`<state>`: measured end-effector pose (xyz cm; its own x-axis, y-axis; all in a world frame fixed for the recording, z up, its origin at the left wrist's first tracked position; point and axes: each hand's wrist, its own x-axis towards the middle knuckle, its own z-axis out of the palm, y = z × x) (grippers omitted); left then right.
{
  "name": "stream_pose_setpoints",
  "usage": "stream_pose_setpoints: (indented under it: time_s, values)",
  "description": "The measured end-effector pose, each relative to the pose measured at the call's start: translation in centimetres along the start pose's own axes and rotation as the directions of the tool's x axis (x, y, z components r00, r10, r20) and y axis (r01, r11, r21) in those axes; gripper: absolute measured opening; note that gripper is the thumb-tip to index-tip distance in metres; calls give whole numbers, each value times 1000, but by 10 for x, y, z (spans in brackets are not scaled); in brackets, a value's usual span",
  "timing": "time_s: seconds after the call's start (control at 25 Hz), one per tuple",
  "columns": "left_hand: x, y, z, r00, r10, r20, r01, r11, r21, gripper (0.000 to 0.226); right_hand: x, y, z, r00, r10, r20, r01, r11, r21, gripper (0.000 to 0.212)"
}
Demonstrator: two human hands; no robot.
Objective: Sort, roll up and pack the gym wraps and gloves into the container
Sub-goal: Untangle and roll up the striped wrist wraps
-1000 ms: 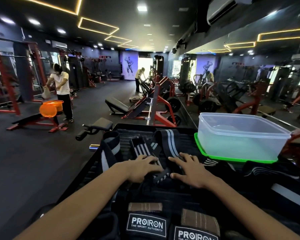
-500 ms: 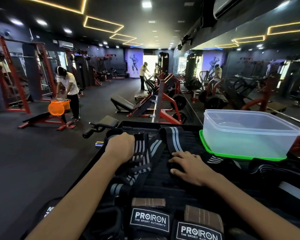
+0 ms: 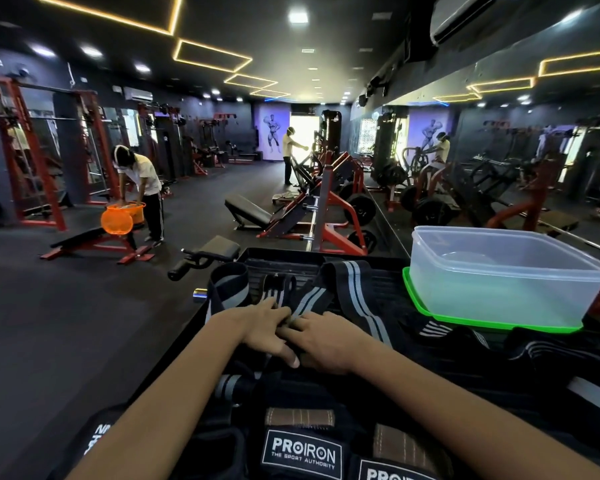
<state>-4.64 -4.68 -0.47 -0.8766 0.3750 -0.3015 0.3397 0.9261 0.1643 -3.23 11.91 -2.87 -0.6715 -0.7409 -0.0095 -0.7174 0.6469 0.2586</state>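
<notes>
My left hand [image 3: 262, 329] and my right hand [image 3: 324, 337] meet in the middle of the black bench surface [image 3: 281, 265]. Both pinch one end of a black wrap with grey stripes [image 3: 309, 297], whose length runs away from me. A wider striped wrap [image 3: 359, 296] lies just to the right, and another one curls in a loop [image 3: 227, 284] on the left. Two black PROIRON gloves [image 3: 302, 452] lie nearest to me. The clear plastic container [image 3: 499, 271] stands open on its green lid [image 3: 430, 308] at the right.
More dark wraps [image 3: 534, 355] are piled at the right in front of the container. Beyond the bench are red gym machines [image 3: 326, 209]. A person [image 3: 142, 188] bends over an orange basket at the left, and another person stands far off.
My left hand has come back from the far left, where it held a wrap up, and now meets my right hand on the striped wrap. My right hand has barely shifted.
</notes>
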Motion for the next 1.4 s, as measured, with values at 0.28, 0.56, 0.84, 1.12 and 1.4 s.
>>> stream_pose_setpoints:
  time_s: [0.28,0.56,0.84,1.12,1.4]
  values:
    - [-2,-7,-3,999,-7,-37,5,999,-41,64,7,6,-2,990,-115,-87,106,989,-99,44]
    - [-7,4,0,999,-48,-9,49,977,206,60,-41,68,13,991,127,-39,-132,982,-138,42]
    - [-8,7,1,998,-39,39,30,978,208,62,-65,95,27,942,334,34,-336,936,109,54]
    - [-7,-5,-9,925,-55,-376,119,982,149,68,-79,96,25,940,342,-11,-310,864,397,35]
    - [-7,-44,-10,758,-590,-278,548,807,-219,83,-84,91,23,810,528,257,-587,715,379,69]
